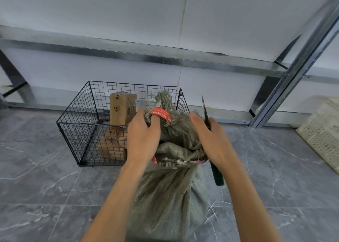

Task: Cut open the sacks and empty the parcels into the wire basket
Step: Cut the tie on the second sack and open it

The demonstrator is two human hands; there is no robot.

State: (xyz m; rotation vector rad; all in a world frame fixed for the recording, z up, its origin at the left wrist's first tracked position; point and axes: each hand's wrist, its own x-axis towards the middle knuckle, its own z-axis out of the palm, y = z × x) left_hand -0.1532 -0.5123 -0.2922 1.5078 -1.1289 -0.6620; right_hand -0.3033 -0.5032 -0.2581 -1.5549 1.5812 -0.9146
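1. Sack (165, 195): grey-green woven, stands on the grey tiled floor (45, 186) bottom centre; neck bunched up, frayed edge showing; touches the near right corner of the wire basket (73, 140).
2. Red band (161, 114): wrapped round the bunched top of the sack, just above the left fingers.
3. Left hand (142, 137): fingers curled tight into the sack's gathered top, gripping the fabric just under the red band.
4. Right hand (212, 140): curled round a knife (217, 175), dark handle sticking out below the hand, thin blade pointing up; thumb lies against the sack fabric.
5. Wire basket: black mesh, on the floor left of and behind the sack, against the wall.
6. Parcels (122, 109): brown cardboard boxes inside the basket; one upright at the back, others lower at the front; count unclear.
7. Cream crate (322, 131): on the floor, far right, well apart from the sack.
8. Metal shelf frame (293, 76): runs along the white wall.
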